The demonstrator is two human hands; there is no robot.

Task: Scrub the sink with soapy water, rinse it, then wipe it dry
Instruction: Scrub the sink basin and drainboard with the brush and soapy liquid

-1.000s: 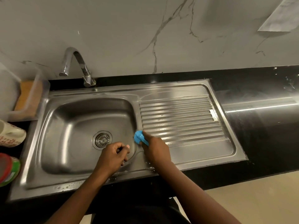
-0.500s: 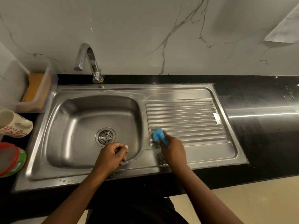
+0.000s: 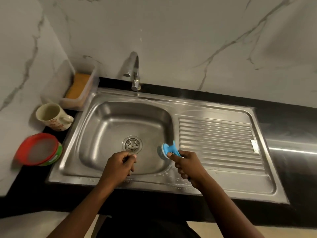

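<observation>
Right hand (image 3: 190,167) grips blue scrubber (image 3: 169,149), pad pointing left into sink (image 3: 103,134); left hand (image 3: 118,167) curled, contents unclear.

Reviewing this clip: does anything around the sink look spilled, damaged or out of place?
Nothing stands out. The right hand holds the blue scrubber at the right wall of the sink basin; droplets on its front rim fit scrubbing.
</observation>
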